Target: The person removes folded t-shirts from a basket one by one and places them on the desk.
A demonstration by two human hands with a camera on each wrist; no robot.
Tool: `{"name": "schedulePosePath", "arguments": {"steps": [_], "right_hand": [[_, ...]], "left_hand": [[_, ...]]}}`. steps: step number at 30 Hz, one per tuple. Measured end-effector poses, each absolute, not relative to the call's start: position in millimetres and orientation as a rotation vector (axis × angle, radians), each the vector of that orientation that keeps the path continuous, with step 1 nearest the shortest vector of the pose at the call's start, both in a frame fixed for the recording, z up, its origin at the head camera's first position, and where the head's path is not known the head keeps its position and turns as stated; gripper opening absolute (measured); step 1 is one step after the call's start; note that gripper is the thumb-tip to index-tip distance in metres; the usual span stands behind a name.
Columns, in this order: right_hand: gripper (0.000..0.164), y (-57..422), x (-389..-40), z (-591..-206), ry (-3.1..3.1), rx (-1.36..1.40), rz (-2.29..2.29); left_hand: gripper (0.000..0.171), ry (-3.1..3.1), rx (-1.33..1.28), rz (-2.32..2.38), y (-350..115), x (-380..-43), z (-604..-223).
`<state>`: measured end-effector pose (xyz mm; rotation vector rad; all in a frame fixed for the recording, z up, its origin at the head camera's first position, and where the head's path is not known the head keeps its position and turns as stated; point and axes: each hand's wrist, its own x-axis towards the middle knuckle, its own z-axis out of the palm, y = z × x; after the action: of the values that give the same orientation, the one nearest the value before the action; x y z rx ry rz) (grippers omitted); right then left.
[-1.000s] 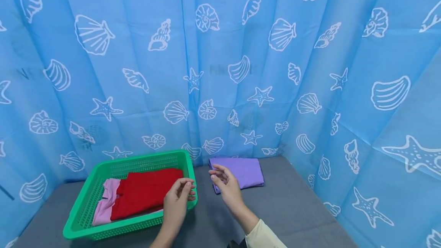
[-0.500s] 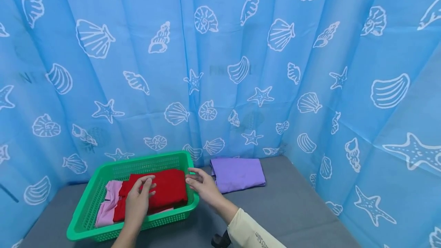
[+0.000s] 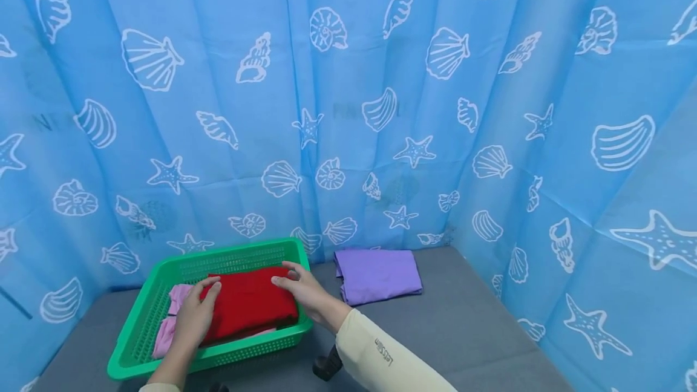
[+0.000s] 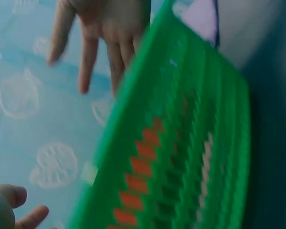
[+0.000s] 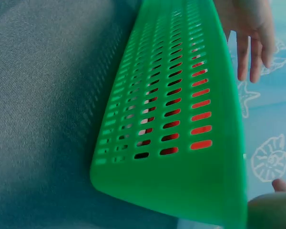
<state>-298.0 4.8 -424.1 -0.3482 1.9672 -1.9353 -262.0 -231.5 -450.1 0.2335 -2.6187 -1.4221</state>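
A green basket (image 3: 126, 343) with slotted walls stands on the grey surface. In it lies a folded red cloth (image 3: 253, 304), partly over a folded pink garment (image 3: 166, 333). My left hand (image 3: 194, 318) hovers over the left part of the red cloth, fingers loosely bent and holding nothing. Over the cloth's right end, near the basket's right rim, is my right hand (image 3: 306, 289), also holding nothing, with its fingers relaxed. In the left wrist view, the right hand (image 4: 107, 33) shows with spread fingers beyond the rim.
To the right of the basket, a folded purple cloth (image 3: 380, 276) lies on the grey surface (image 3: 452, 325). Behind stands a blue curtain (image 3: 348, 138) with white shell prints, which also runs along the right side. A small black object (image 3: 328, 365) is by the right sleeve.
Both hands have moved left. The left went from the basket's front right corner to over the red cloth; the right came from the purple cloth to the basket's right end.
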Motion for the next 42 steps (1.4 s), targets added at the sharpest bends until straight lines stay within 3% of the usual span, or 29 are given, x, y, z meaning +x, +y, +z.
{"name": "schedulePosePath", "arguments": {"steps": [13,26,42], "right_hand": [[0.076,-3.1,-317.6,-433.3,1.844,-0.230,-1.886],[0.069,-26.7,-321.8,-444.5,2.066,-0.131,-1.830],[0.068,-43.2,-323.7,-462.3,2.237,-0.003,-1.797]], "left_hand": [[0.064,-2.758,0.234,-1.313,-260.3,-282.4,-452.6],[0.070,-2.843,0.286,-1.311,-278.2,-289.6,-466.9],[0.089,-2.873,0.252,-1.417,-282.2,-295.7,-475.1]]}}
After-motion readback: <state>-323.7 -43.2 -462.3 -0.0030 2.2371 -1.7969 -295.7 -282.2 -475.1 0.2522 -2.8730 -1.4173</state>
